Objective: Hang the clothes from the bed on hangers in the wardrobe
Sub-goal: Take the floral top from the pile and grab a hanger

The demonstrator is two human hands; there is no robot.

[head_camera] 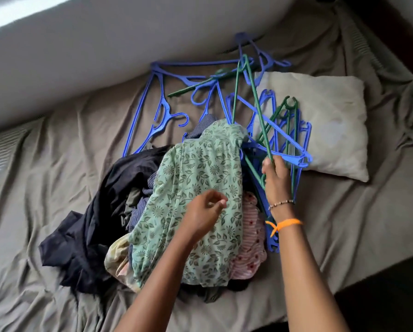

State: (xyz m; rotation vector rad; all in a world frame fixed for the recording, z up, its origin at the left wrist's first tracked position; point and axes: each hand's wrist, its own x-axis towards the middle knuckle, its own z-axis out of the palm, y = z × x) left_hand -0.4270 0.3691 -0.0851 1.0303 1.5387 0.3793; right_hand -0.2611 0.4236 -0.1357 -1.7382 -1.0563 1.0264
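Right hand (276, 178) gripping stiff green hanger (255, 97) (light, snag-prone), left hand (204, 213) loosely curled, empty, above limp floral garment (196, 173).

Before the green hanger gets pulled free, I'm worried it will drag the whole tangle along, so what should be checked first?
1. Right hand grips the green hanger: ok.
2. Hanger free of the blue hangers: not ok, it crosses several of them.
3. Hanger clear of the floral garment: not ok, one arm disappears behind the cloth.
4. Left hand ready to take the garment: ok, it hovers over it with fingers loosely curled, holding nothing visible.
5. Wardrobe within reach: cannot tell, it is out of view.
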